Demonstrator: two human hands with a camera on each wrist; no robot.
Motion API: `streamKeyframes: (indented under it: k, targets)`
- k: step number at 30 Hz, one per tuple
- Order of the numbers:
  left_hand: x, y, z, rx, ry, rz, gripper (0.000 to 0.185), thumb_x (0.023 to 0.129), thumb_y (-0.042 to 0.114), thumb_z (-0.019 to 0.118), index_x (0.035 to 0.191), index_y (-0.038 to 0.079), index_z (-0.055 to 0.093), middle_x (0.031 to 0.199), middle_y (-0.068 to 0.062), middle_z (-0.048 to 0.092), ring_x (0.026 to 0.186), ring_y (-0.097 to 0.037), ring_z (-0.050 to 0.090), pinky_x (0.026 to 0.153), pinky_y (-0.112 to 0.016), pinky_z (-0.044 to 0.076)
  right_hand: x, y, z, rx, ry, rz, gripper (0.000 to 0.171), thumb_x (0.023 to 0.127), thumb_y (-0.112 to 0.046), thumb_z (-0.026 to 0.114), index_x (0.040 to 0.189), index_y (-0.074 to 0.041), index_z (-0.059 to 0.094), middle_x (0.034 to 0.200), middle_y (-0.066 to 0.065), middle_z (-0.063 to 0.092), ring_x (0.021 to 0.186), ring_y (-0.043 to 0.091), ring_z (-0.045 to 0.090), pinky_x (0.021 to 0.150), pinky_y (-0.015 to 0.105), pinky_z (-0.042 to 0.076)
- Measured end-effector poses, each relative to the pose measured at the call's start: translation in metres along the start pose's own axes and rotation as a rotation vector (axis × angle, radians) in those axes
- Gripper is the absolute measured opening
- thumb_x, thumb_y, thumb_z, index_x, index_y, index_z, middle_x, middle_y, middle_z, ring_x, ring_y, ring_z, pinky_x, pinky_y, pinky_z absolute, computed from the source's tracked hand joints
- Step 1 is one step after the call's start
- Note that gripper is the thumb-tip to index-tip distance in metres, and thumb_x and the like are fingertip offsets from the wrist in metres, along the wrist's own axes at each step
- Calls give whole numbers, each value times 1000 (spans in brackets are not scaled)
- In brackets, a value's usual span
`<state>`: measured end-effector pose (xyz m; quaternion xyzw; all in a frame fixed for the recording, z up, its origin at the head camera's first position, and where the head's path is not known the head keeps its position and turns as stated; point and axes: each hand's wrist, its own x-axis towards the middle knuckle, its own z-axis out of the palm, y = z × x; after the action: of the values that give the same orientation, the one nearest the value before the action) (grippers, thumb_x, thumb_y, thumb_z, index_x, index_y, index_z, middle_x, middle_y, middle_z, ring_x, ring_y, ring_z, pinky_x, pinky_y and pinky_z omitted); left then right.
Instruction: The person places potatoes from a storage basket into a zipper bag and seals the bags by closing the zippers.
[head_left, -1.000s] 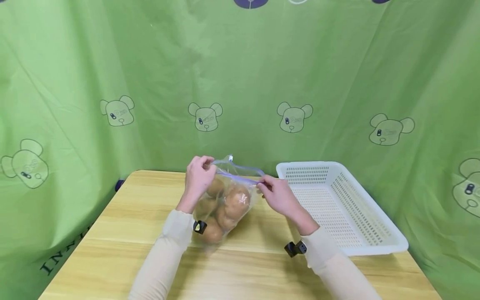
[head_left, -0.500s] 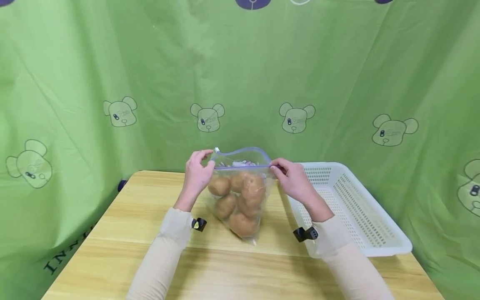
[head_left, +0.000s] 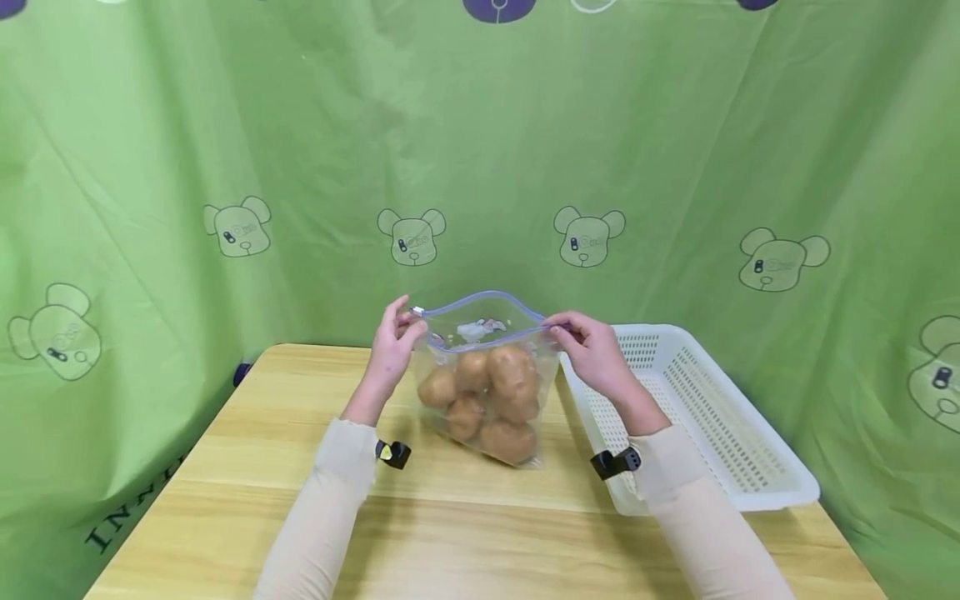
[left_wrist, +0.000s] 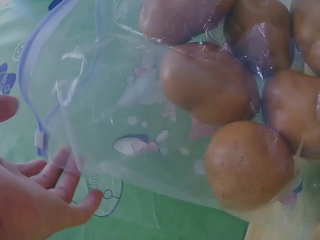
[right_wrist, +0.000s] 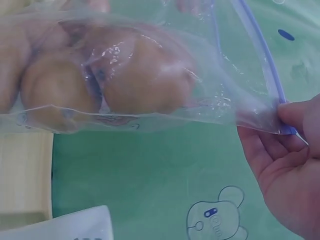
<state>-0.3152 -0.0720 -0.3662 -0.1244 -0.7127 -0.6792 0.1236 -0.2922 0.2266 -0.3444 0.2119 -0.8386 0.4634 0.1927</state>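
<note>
A clear zip bag (head_left: 486, 337) with a purple seal and printed pictures holds several brown potatoes (head_left: 512, 379). Its mouth gapes at the top, with a white slider (head_left: 417, 312) at the left end of the seal. My left hand (head_left: 392, 346) is at that corner. In the left wrist view, the fingers (left_wrist: 62, 175) are spread loosely against the film, close below the slider. My right hand (head_left: 600, 354) pinches the opposite corner, thumb on the seal and fingers behind the film, as the right wrist view shows. The bag's lower end is close over the wooden table (head_left: 450, 542).
A white perforated plastic basket (head_left: 757, 500) stands on the right of the table, partly behind the right forearm. A green curtain (head_left: 480, 167) with bear-head prints hangs behind and at both sides. Each wrist wears a small black camera.
My right hand has moved right and slightly up, drawing the bag wide. The bag has turned to face me and its potatoes have swung right. The left-hand fingers have loosened at the slider corner.
</note>
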Motion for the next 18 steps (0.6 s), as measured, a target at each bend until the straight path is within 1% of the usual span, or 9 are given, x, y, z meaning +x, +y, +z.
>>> streamKeyframes:
  k: [2, 4, 6, 8, 10, 13, 15, 18]
  targets:
    - [0, -3, 0, -50, 6, 5, 49, 93, 6, 53, 138, -4, 37, 122, -25, 51, 114, -32, 49, 103, -39, 39, 1, 3, -2, 68, -4, 37, 18, 94, 1, 53, 109, 4, 62, 94, 21, 66, 78, 29, 64, 67, 22, 56]
    - [0, -6, 1, -70, 20, -1, 41, 92, 2, 53, 131, -7, 45, 116, -23, 55, 108, -28, 52, 99, -35, 43, 1, 6, -4, 138, -9, 84, 23, 94, 2, 53, 116, 6, 57, 96, 24, 65, 80, 32, 65, 62, 20, 55]
    - [0, -8, 1, -56, 41, -12, 32, 91, 1, 55, 122, -8, 53, 110, -20, 58, 100, -22, 55, 93, -30, 46, 2, 8, -6, 185, -16, 123, 29, 93, 3, 53, 122, 7, 52, 99, 27, 64, 81, 32, 66, 55, 18, 51]
    - [1, -11, 2, -36, 66, -20, 25, 89, 1, 58, 113, -8, 58, 105, -18, 61, 92, -17, 56, 87, -27, 49, 2, 8, -7, 203, -22, 159, 31, 93, 3, 54, 123, 7, 51, 101, 27, 64, 82, 30, 66, 56, 18, 52]
    - [1, -13, 2, -24, 86, -21, 20, 89, 2, 61, 106, -8, 61, 101, -16, 63, 87, -13, 57, 83, -25, 50, 1, 8, -8, 181, -36, 184, 28, 93, 1, 55, 119, 7, 54, 100, 26, 64, 82, 27, 66, 59, 19, 52]
    - [1, -16, 4, -35, 96, -13, 16, 88, 1, 62, 101, -9, 61, 96, -14, 64, 84, -13, 58, 82, -26, 51, 0, 9, -8, 124, -63, 211, 21, 94, -5, 56, 111, 6, 60, 98, 22, 66, 81, 23, 65, 70, 24, 55]
    - [0, -17, 5, -38, 90, -11, 15, 88, 1, 62, 99, -8, 60, 94, -12, 63, 84, -14, 58, 82, -27, 51, -1, 10, -8, 97, -78, 216, 21, 94, -8, 56, 109, 5, 61, 96, 20, 67, 81, 24, 65, 70, 26, 55]
    - [-2, -17, 4, -46, 80, -3, 13, 89, 0, 60, 99, -8, 58, 96, -14, 63, 87, -17, 58, 84, -28, 51, -2, 14, -9, 95, -86, 216, 21, 95, -10, 55, 109, 6, 61, 95, 20, 67, 81, 26, 64, 73, 30, 55]
